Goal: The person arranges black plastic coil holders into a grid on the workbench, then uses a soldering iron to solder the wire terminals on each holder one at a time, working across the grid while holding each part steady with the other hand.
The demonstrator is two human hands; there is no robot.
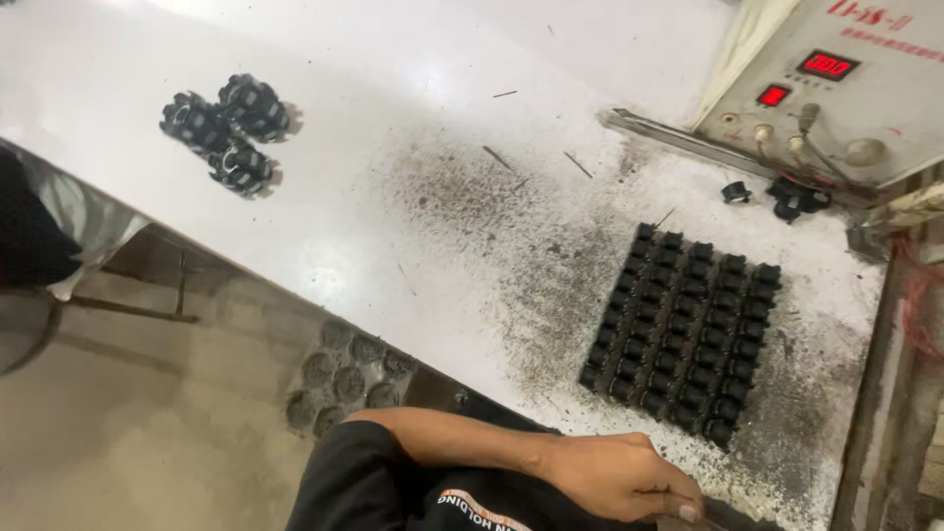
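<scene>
My left hand (pixel 619 477) lies low in the view, below the near edge of the white table (pixel 393 216), with the forearm crossing my black clothing. Its fingers are curled around a thin dark piece (pixel 730 513) that runs off the bottom edge; most of that piece is hidden. Just above the hand, a block of several small black cylindrical parts (pixel 683 329) stands in tight rows on the table. My right hand is out of view.
Three black toothed round parts (pixel 224 133) lie at the table's far left. A beige control box (pixel 846 79) with red displays and knobs stands at the upper right, with two loose black parts (pixel 787 197) before it. Dark grit covers the tabletop. Round grey discs (pixel 344 379) lie on the floor below.
</scene>
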